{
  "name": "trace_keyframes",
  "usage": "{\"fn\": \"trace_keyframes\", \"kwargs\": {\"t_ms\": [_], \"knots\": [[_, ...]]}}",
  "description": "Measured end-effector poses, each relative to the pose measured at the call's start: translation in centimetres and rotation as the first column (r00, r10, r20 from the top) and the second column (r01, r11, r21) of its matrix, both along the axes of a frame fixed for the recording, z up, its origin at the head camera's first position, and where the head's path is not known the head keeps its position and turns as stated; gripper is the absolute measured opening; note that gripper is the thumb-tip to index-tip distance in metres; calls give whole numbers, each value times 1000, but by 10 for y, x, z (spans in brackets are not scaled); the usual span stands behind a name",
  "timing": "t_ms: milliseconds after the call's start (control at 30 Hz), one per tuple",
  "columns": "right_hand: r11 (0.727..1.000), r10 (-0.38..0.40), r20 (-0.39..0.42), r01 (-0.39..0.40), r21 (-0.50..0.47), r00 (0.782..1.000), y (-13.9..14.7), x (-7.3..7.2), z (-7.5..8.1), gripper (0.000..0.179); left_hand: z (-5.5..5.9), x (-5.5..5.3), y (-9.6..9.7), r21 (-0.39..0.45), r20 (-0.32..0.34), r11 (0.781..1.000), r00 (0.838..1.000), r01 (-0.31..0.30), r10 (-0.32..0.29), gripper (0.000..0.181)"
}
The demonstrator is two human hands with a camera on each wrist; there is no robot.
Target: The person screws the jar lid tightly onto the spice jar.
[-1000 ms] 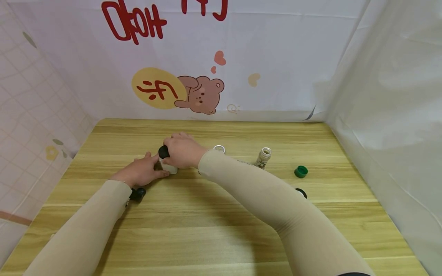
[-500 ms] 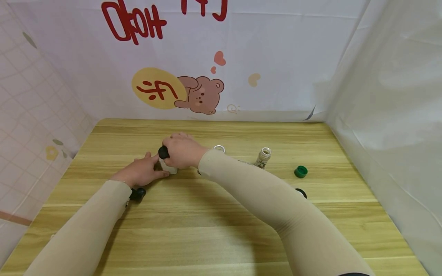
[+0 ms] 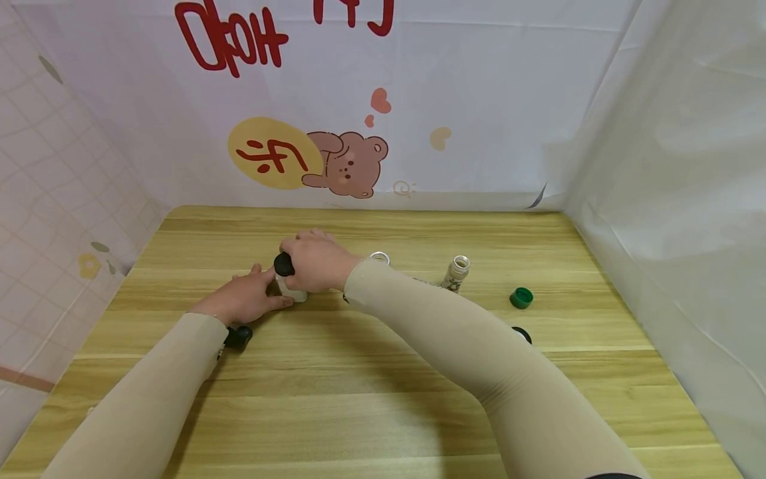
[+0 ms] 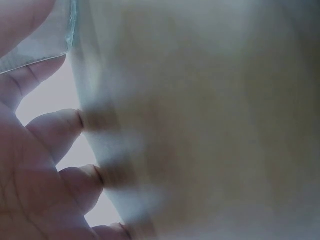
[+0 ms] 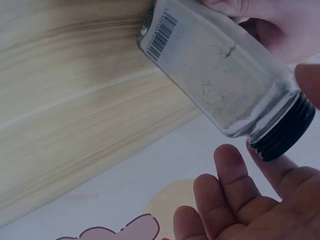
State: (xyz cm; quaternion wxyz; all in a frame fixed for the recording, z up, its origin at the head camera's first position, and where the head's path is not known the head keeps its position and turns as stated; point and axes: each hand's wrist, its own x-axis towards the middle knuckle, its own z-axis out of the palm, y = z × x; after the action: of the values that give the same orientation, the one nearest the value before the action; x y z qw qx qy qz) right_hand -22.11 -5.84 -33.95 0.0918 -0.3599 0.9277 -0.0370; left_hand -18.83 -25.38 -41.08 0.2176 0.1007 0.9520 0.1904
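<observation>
A square clear glass jar (image 3: 294, 293) with a black screw cap (image 3: 284, 265) stands at the left of the table, partly covered by both hands. My left hand (image 3: 242, 298) holds its lower body between thumb and fingers. From above, my right hand (image 3: 317, 261) grips the cap. In the right wrist view the jar (image 5: 215, 75) shows a barcode label and pale residue inside; the thumb and a finger of the right hand (image 5: 255, 202) meet the cap (image 5: 285, 132). The left wrist view shows the jar's corner (image 4: 42, 47) between the left hand's thumb and index finger.
An uncapped small bottle (image 3: 457, 273) stands right of centre, with a green cap (image 3: 522, 297) to its right. A jar's rim (image 3: 380, 256) shows behind the right sleeve (image 3: 431, 319), and a black-edged round thing (image 3: 524, 334) is partly hidden by it.
The right hand has shifted very slightly left at the cap. The left hand and the jar stay in place.
</observation>
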Motion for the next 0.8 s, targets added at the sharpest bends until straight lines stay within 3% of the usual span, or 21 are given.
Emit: {"fn": "trace_keyframes", "kwargs": {"t_ms": [200,500,800], "knots": [[1000,2,-18,-2,24,1000,0,1,1,46,0,0,-1,9,-2,1000,1000,4,-4,94],[1000,-20,-3,20,13,1000,0,2,1,61,1,1,-1,1,3,1000,1000,0,0,93],[999,1,-35,1,39,999,-1,5,3,48,0,0,0,3,-8,1000,1000,13,-13,93]]}}
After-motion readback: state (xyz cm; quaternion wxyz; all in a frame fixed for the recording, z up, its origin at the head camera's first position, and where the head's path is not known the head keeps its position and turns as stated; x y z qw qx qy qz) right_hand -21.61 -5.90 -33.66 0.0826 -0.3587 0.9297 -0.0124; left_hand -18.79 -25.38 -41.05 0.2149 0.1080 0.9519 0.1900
